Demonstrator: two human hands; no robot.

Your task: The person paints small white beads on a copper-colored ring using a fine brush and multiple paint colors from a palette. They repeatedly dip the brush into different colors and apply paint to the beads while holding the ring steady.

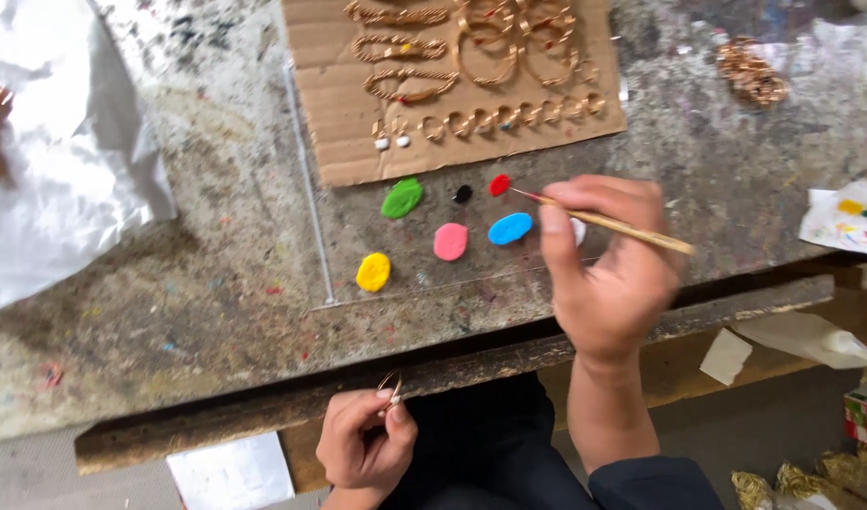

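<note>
Below the brown cardboard sheet (358, 142), which carries golden twisted rings and chains (490, 47), sit paint blobs: green (401, 198), black (463, 194), red (500, 185), pink (450, 242), blue (510, 229) and yellow (373, 272). The surface (169, 283) around the cardboard is grey-brown, speckled all over with many-coloured paint flecks. Left of the cardboard lies white paper (56, 142); right of it, a golden tangle (751, 74) and a white scrap dabbed yellow and green (844, 217).

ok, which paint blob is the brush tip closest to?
The small red blob, top right of the group beside the black dot. The brush in the right hand has its tip almost on it; the others lie farther left or below.
</note>
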